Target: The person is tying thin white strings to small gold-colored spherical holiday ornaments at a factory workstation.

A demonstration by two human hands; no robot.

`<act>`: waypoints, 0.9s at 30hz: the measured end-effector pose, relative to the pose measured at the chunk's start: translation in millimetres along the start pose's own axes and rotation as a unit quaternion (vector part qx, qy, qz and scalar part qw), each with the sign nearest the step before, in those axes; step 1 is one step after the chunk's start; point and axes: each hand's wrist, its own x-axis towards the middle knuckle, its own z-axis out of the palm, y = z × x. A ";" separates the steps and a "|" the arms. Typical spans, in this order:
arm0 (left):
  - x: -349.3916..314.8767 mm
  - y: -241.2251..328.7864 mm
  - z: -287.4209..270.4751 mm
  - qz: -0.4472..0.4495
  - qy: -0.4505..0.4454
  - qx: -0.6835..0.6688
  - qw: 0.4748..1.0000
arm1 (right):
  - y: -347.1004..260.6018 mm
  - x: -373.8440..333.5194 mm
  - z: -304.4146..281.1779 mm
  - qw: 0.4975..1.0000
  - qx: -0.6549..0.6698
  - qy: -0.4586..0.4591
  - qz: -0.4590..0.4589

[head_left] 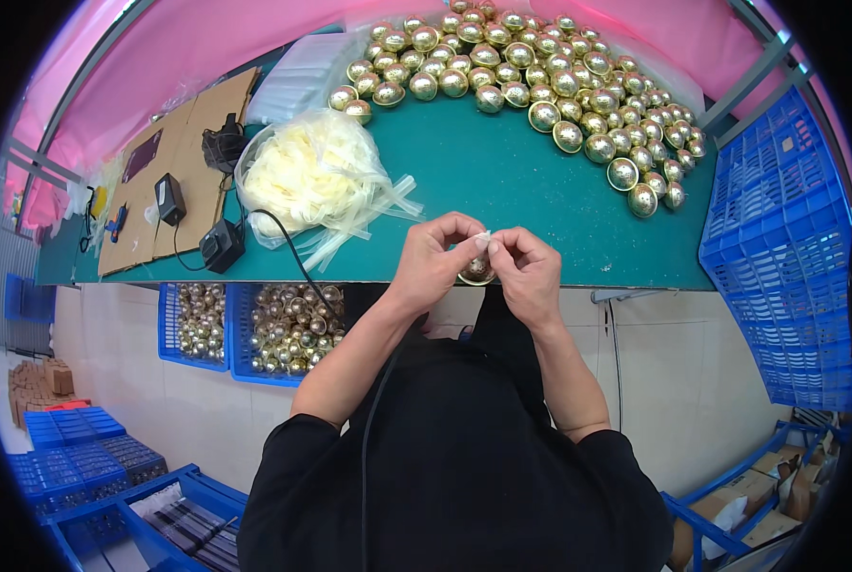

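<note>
Close to the front edge of the green table, my left hand (435, 259) and my right hand (527, 276) meet with thumbs and fingertips pinched together. Between them is a small pale strip end (484, 238). Just below hangs a shiny gold ball (478, 271) with a rim, partly covered by my fingers. The strip seems to be fastened at the ball's top, though the fingers hide the join. Left of my hands lies an open clear bag of pale yellow strips (321, 172), several spilling toward my left hand.
Many gold balls (566, 136) cover the back and right of the green table (435, 143). Blue crates (779, 248) stand at the right; bins of gold balls (287, 329) sit below the left edge. A black cable (297, 250), adapters (224, 246) and cardboard (183, 157) lie left.
</note>
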 end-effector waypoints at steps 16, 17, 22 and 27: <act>11.3 -22.0 5.1 -0.005 0.016 -0.185 0.983 | 12.5 6.3 20.7 0.990 0.127 0.059 0.022; 11.3 -20.9 6.6 0.002 0.029 -0.172 0.985 | 12.3 6.7 21.0 0.991 0.120 0.060 0.010; 9.0 -14.8 11.5 0.005 0.043 -0.149 0.988 | 6.3 6.5 17.1 0.995 0.083 0.061 0.008; 6.8 -19.3 11.9 0.023 0.077 -0.124 0.989 | 6.7 7.9 11.5 0.998 -0.003 0.064 -0.017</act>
